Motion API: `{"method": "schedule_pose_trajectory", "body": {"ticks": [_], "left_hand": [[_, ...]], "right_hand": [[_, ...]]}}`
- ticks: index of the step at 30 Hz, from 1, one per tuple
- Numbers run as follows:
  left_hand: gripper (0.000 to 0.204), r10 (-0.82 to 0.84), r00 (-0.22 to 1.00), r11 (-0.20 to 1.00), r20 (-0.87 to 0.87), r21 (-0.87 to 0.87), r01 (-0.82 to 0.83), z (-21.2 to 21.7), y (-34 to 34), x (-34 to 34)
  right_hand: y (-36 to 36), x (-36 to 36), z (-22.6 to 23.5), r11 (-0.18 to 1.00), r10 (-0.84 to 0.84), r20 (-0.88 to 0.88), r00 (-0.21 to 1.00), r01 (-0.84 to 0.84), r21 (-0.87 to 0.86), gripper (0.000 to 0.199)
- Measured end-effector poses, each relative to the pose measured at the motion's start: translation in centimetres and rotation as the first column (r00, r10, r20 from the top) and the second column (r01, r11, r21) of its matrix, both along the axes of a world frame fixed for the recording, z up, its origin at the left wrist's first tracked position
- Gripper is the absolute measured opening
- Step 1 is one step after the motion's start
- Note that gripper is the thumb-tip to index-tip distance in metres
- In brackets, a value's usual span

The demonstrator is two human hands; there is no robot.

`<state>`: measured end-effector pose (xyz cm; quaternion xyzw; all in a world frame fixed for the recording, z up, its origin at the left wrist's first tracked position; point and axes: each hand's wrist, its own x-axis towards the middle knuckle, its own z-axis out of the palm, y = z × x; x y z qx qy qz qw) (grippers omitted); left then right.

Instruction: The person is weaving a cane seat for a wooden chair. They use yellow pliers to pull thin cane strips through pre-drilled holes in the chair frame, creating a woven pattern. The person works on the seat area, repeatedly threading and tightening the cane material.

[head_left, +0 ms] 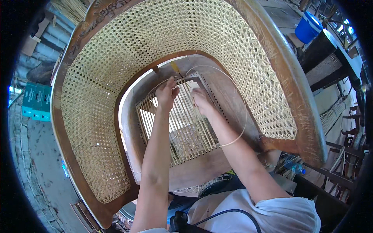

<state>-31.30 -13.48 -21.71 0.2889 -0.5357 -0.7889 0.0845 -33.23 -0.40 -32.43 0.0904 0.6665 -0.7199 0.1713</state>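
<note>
Head view: two bare hands at work over the seat of a wooden armchair. The left hand (166, 94) and the right hand (201, 100) lie just beside each other, apart, above the far part of the seat. The fingers of both are curled inward; whether either pinches a strand cannot be told at this size. The seat frame (233, 95), of pale wood, surrounds the fingers on all sides, its row of small holes (220, 110) running just to the right of them. Parallel cane strands (185, 134) stretch beneath the fingers and from there toward the body, with gaps between neighbours. A long loose strand (246, 112) arcs from just beyond the fingers out to their right, then curves back toward the body across the right forearm. Just beyond the fingers is a slender tool with a yellow handle (175, 66), its shaft pointing toward them. Woven cane panelling (229, 31) in a brown wooden frame (286, 73) rises beyond the fingers and to both sides. Well apart from the fingers stand a blue bucket (308, 28), far to the right, and green crates (37, 99), far to the left.
</note>
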Motion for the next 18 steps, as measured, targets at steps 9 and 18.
{"method": "schedule_pose_trajectory", "body": {"ticks": [9,18], "left_hand": [[0.02,-0.032,0.981,0.801,-0.193,-0.592,-0.09,-1.4,1.1,-1.2],[0.016,-0.07,0.974,0.738,-0.217,-0.668,-0.095,0.8,2.0,-0.7]], "right_hand": [[-2.2,-2.0,2.4,0.809,0.129,0.401,0.907,0.138,-0.571,0.024],[-4.0,-1.6,1.9,0.743,0.174,0.329,0.928,0.095,-0.662,0.021]]}}
